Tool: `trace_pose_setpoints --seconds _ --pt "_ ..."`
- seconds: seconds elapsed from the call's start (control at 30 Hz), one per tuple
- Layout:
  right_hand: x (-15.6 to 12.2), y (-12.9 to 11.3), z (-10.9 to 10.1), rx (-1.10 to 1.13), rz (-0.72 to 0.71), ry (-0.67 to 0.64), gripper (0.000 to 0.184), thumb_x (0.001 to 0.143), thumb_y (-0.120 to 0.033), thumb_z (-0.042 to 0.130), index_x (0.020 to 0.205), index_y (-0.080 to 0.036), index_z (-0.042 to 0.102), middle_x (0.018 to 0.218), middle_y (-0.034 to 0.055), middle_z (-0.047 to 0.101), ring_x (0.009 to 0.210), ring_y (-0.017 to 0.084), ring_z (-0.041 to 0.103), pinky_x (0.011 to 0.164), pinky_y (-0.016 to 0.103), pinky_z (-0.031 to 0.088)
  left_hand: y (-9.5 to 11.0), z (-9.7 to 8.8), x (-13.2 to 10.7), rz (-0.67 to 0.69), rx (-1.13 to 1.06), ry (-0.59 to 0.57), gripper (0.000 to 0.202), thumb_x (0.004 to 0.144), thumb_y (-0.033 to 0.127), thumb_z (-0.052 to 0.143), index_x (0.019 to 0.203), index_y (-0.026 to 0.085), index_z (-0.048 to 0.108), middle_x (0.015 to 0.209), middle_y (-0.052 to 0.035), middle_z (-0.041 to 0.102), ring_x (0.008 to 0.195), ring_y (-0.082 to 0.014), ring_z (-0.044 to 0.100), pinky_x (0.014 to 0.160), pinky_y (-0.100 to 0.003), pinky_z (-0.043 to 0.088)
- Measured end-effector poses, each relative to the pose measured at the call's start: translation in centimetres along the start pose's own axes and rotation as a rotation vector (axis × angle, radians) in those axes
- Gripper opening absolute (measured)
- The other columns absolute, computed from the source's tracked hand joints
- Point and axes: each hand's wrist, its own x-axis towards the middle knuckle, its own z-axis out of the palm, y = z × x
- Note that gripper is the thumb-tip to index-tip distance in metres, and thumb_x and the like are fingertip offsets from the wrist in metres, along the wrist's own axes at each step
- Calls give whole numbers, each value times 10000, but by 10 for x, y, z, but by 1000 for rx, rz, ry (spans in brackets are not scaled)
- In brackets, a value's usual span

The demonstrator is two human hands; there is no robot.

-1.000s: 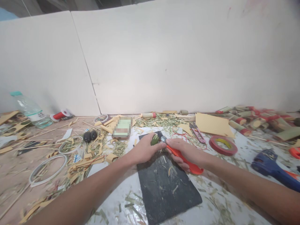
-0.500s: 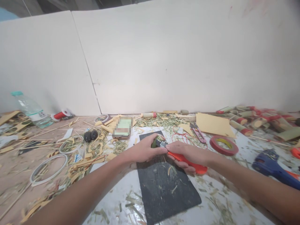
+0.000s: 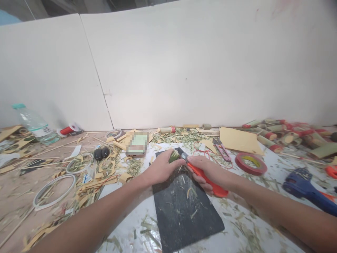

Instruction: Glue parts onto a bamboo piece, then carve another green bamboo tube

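Note:
My left hand (image 3: 165,166) is closed around a short green piece of bamboo (image 3: 173,156), most of it hidden by my fingers. In my right hand (image 3: 204,171) is an orange utility knife (image 3: 208,181), its metal end pointing at the bamboo and close to my left thumb. Whether the blade touches the bamboo I cannot tell. Both hands are over the far end of a dark rectangular mat (image 3: 188,214), which has a few thin shavings on it.
To the right are red tape (image 3: 251,163), pink-handled snips (image 3: 222,150), a blue glue gun (image 3: 308,189) and red-tipped bamboo pieces (image 3: 292,135). Leftward are a phone (image 3: 137,144), white rings (image 3: 54,191) and a plastic bottle (image 3: 35,123). Shavings litter the table; a white panel (image 3: 184,70) stands behind.
My right hand and the knife have shifted slightly left. The knife's metal end has tilted and sits to the right of the bamboo, rather than across it. My left hand keeps its grip.

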Motion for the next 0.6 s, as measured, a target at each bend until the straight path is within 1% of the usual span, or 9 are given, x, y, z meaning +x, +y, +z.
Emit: trace_pose_setpoints --seconds 0.07,0.17,0.23,0.27,0.33,0.37,0.47,0.53,0.6 --pt "2 1 -1 50 -33 29 400 880 -571 435 699 -214 443 387 -92 395 253 69 307 256 181 334 0 0 0 -4 -53 -7 319 852 495 506 825 177 482 690 33 503 551 -85 430 515 -214 346" --pt "3 2 -5 87 -24 -12 407 888 -564 412 692 -210 456 386 -86 398 258 73 312 260 185 337 2 -1 -2 -96 -261 -113 313 877 508 452 864 197 419 581 71 438 448 -80 422 473 -221 378" --pt "3 2 -8 108 -16 -41 422 898 -563 380 686 -208 460 383 -85 389 257 74 314 259 183 323 3 -3 -3 -132 -411 -173 274 890 470 446 908 202 394 552 76 445 450 -98 478 499 -243 433" --pt "2 0 -9 102 -27 -54 426 903 -562 370 687 -207 464 383 -86 384 258 74 314 264 182 319 3 -4 -3 -117 -456 -185 253 888 438 468 920 198 397 566 60 482 494 -110 524 539 -254 461" --pt "0 -4 -12 25 -74 -95 436 907 -561 375 686 -199 477 400 -77 408 274 74 342 291 187 326 1 -5 -2 -62 -493 -181 235 871 388 526 919 188 411 608 26 548 576 -122 575 603 -265 483" --pt "-1 -7 -13 -52 -103 -124 444 908 -561 388 680 -191 485 416 -65 435 297 75 372 322 193 347 0 -5 -1 -44 -508 -182 243 863 383 545 920 188 411 614 23 557 574 -121 575 601 -264 483" --pt "-4 -14 -15 -273 -151 -167 443 903 -556 440 683 -175 492 468 -44 477 384 74 428 423 199 377 -3 -5 -1 -33 -562 -203 315 841 381 589 1015 198 400 567 72 494 458 -83 480 499 -226 434" --pt "-5 -16 -14 -332 -144 -152 431 902 -555 449 692 -180 476 468 -61 438 397 68 400 427 194 347 -3 -5 -2 -29 -563 -222 442 808 353 642 1138 206 385 588 82 474 446 -64 436 464 -197 382" --pt "-6 -15 -13 -363 -121 -127 446 897 -566 448 663 -186 443 459 -71 396 380 63 359 390 193 289 -2 -5 -4 -30 -520 -246 562 770 331 695 1221 215 381 639 66 495 488 -62 452 471 -186 361"
